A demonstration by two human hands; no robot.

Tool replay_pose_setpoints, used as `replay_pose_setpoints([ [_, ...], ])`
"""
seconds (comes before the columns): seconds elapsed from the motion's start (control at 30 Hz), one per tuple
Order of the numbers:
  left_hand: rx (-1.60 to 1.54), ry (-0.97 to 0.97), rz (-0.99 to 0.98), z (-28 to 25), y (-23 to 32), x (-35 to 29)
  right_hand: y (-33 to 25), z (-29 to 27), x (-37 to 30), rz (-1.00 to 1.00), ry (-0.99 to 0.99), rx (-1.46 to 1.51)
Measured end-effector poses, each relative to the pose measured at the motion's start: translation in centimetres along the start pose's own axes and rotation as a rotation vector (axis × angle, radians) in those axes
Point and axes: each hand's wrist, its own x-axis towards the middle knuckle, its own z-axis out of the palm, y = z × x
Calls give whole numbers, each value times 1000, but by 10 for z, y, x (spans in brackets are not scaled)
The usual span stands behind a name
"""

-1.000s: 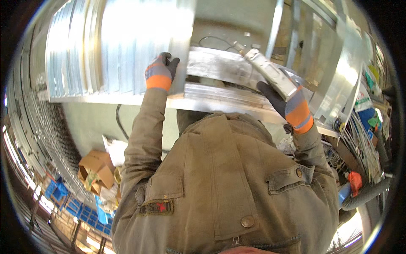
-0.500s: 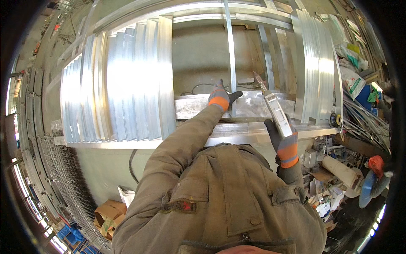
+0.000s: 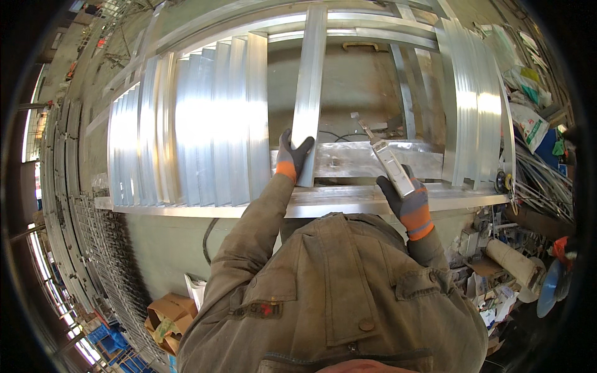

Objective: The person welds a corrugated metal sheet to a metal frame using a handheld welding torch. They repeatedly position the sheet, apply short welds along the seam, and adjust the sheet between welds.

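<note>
Head view, read remotely. I have the left grip grasping the metal slat close to its near end: fingers at the slat's left edge, thumb on the right. From that grip the slat runs long toward 12 o'clock, leaning slightly to 1; its upper end overlaps the far rail in view. A short stub continues past the palm toward 5 o'clock, reaching the near rail; I cannot tell if it touches.

Right grip logged at 4 o'clock from the left one, well apart, grasping the rear of a boxy silver tool. Thumb on the tool's left, fingers on its right; narrow nose aimed at 11 o'clock, apart from the slat.

Surroundings: left slat row at 10 o'clock from the left grip; right slat row at 1 o'clock from the right grip. Flat metal plank between the grips, its left part crossed by the held slat. Cardboard box at 7 o'clock from the left grip
</note>
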Motion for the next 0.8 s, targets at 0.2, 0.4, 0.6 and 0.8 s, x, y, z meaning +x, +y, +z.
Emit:
replay_pose_setpoints([
  [0.2, 191, -75, 103, -29, 19, -46, -2, 10, 5, -28, -100, 10],
  [0.4, -713, -283, -323, -68, 17, -52, -1, 19, 6, -87, -134, 12],
  [0.6, -170, 34, -141, -82, 4, -53, -3, 26, 0, -16, -180, 14],
  [0.8, -51, 150, -117, -90, -1, -77, -1, 32, -2, -58, -183, 46],
])
